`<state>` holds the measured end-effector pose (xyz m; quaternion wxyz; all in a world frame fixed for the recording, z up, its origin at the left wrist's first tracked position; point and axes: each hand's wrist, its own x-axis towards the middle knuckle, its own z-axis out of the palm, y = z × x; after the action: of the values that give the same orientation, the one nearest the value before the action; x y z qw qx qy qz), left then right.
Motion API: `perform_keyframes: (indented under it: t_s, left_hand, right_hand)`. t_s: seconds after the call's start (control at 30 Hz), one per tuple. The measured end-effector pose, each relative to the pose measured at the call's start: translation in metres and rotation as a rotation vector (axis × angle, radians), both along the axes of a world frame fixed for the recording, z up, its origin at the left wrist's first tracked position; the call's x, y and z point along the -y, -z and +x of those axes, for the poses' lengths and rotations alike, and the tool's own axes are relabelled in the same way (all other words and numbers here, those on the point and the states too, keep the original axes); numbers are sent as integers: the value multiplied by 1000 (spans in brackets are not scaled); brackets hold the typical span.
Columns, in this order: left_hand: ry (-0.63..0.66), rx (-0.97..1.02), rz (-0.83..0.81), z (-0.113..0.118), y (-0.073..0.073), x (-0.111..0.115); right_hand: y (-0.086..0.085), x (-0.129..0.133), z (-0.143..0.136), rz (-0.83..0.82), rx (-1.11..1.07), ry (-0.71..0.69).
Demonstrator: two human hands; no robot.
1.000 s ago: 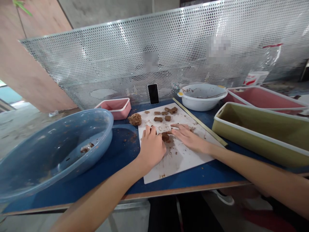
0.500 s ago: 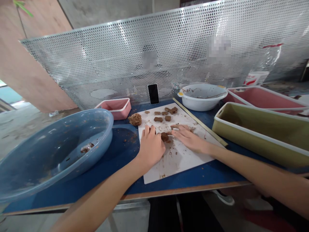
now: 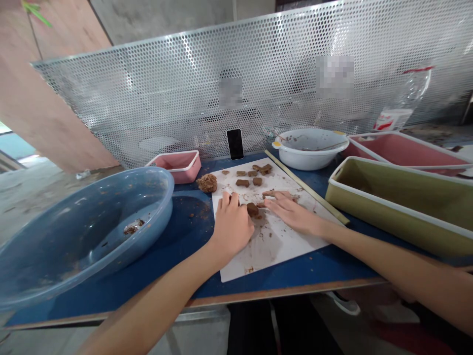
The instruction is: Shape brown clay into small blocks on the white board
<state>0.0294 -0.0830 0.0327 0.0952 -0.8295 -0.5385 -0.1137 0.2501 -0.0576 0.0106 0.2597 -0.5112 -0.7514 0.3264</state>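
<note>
On the white board lies a small lump of brown clay. My left hand is curled at its left side, fingers bent and pressed against it; the fingertips are partly hidden. To the right of the lump, my right hand rests low over the board with its fingers stretched out, the tips close to the clay and crumbs. Several shaped clay pieces sit behind my hands. A rough ball of clay is at the board's left edge.
A large blue basin stands at left, a pink tub behind it. A pale stick runs along the board's right side. Beyond are a white basin, an olive trough, a pink trough and a phone before a perforated metal screen.
Hardly anything differs. My right hand has shifted very slightly to the right, and the clay lump shows a little more beside my left hand.
</note>
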Motion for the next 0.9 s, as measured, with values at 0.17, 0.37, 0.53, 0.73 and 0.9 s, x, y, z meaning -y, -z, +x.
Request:
perform_keyframes:
  t_s: [0.17, 0.37, 0.53, 0.73, 0.9]
  left_hand:
    - [18, 9, -25, 0, 1, 1]
    - [14, 21, -17, 0, -4, 3]
    - [44, 29, -40, 1, 0, 2]
    - [40, 27, -23, 0, 3, -1]
    - [52, 35, -4, 0, 2, 0]
  right_hand:
    - [-3, 3, -1, 13, -14, -25]
    - [-3, 2, 1, -4, -12, 1]
    - [-5, 4, 0, -8, 3, -24]
    - [-2, 3, 1, -17, -6, 0]
    - [0, 1, 2, 3, -24, -26]
